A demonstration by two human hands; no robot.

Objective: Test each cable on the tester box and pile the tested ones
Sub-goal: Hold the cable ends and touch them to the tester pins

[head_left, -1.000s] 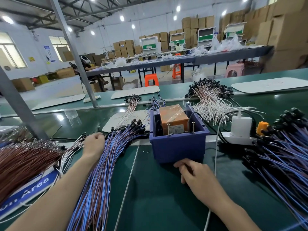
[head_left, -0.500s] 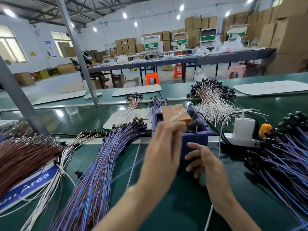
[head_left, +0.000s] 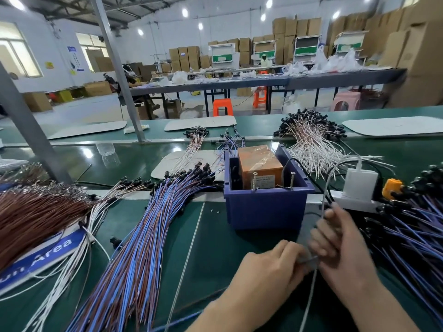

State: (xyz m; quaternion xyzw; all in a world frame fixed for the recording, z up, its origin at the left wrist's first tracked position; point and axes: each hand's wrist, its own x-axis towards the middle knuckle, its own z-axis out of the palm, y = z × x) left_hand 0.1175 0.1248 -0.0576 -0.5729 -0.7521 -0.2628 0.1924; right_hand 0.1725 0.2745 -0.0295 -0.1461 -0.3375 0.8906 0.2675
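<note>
The tester box (head_left: 263, 212) is a blue bin holding an orange block (head_left: 260, 164), with two upright screws (head_left: 254, 179) at its front rim. My left hand (head_left: 275, 267) and my right hand (head_left: 342, 248) meet on the mat in front of the bin's right corner. Between their curled fingertips they pinch the dark end of a cable (head_left: 309, 259), which is blurred. A thin blue wire (head_left: 172, 323) trails out under my left forearm. A large pile of blue and brown cables (head_left: 143, 248) lies to the left, and another pile (head_left: 412, 236) to the right.
A white charger on a power strip (head_left: 359, 183) sits right of the bin, its white cord (head_left: 322, 204) dropping past my right hand. Brown wires (head_left: 31, 216) lie far left and white cables (head_left: 316, 149) behind the bin. A steel post (head_left: 115, 68) stands at the back left.
My left hand left the left cable pile, swung up in front of the bin, then dropped to the mat. My right hand shifted right, and both hands now meet on a cable end.
</note>
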